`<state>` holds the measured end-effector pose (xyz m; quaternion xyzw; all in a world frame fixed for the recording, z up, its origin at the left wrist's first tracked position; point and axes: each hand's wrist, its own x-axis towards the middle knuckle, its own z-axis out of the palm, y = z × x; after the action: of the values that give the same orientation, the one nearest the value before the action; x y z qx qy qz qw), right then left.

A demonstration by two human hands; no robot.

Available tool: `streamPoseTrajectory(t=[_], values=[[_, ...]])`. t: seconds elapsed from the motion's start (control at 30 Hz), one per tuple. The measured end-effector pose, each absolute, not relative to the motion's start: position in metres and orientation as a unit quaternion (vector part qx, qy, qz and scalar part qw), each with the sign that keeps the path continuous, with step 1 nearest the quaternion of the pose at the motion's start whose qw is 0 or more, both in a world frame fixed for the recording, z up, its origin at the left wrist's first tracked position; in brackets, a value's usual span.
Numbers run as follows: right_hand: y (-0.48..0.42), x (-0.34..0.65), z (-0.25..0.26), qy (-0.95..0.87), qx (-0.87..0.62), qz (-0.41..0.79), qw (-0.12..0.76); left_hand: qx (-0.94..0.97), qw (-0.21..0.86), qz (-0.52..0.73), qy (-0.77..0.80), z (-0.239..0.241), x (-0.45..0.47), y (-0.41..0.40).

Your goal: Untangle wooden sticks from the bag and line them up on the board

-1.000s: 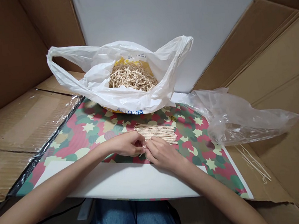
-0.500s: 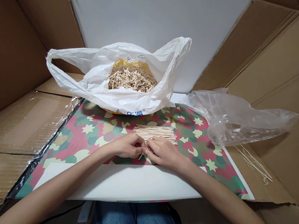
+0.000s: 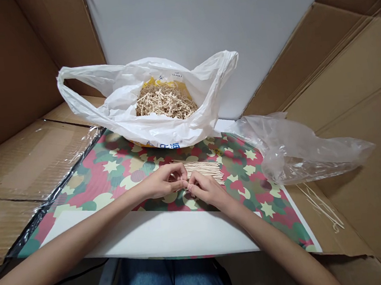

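My left hand [image 3: 165,181] and my right hand [image 3: 207,189] meet fingertip to fingertip over the patterned sheet. Both are closed in a pinch on one thin pale wooden stick [image 3: 193,195], of which only a small curved bit shows below the fingers. Just behind them lies a bundle of straight thin sticks [image 3: 208,168], side by side and partly covered by my hands. Farther back, a white plastic bag [image 3: 192,131] stands wide at the mouth, holding a heap of short knotted pale sticks [image 3: 165,100].
A clear plastic bag [image 3: 300,149] lies crumpled at the right. Several loose sticks [image 3: 322,208] rest on the cardboard beyond the sheet [image 3: 111,166]. Along the front edge is a white strip [image 3: 166,235]. Cardboard walls [image 3: 354,116] rise on both sides.
My hands have shifted slightly and the left fingers have lifted into a rounder pinch. The loop and tail of the stick, plainer before, are now mostly hidden. The view has moved a little.
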<state>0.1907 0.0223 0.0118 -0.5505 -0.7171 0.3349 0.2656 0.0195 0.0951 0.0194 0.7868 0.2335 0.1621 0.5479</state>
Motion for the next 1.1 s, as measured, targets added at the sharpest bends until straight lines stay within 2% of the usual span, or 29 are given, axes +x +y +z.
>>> streamPoseTrajectory(t=[0.17,0.3,0.37,0.43,0.6,0.73,0.83,0.93,1.0,1.1], values=[[0.024,0.192,0.014,-0.652,-0.560,0.407,0.308,0.813,0.483,0.186,0.266,0.019,0.020,0.091],[0.025,0.192,0.014,-0.605,-0.538,0.483,0.334,0.801,0.506,0.175,0.267,0.018,0.021,0.089],[0.027,0.193,0.013,-0.610,-0.538,0.482,0.326,0.790,0.526,0.162,0.270,0.018,0.022,0.089],[0.030,0.196,0.012,-0.650,-0.553,0.424,0.303,0.785,0.533,0.152,0.275,0.018,0.023,0.089],[0.033,0.200,0.008,-0.804,-0.510,0.188,0.243,0.793,0.534,0.121,0.265,0.018,0.021,0.092],[0.029,0.198,0.008,-0.843,-0.494,0.110,0.184,0.759,0.591,0.099,0.256,0.019,0.020,0.094],[0.025,0.196,0.010,-0.814,-0.530,0.160,0.176,0.731,0.628,0.090,0.250,0.019,0.020,0.094],[0.022,0.196,0.015,-0.751,-0.557,0.290,0.202,0.744,0.615,0.101,0.241,0.017,0.021,0.092],[0.021,0.198,0.018,-0.693,-0.552,0.400,0.233,0.782,0.562,0.128,0.238,0.017,0.021,0.091],[0.022,0.200,0.020,-0.615,-0.503,0.538,0.282,0.871,0.385,0.207,0.223,0.019,0.020,0.088]])
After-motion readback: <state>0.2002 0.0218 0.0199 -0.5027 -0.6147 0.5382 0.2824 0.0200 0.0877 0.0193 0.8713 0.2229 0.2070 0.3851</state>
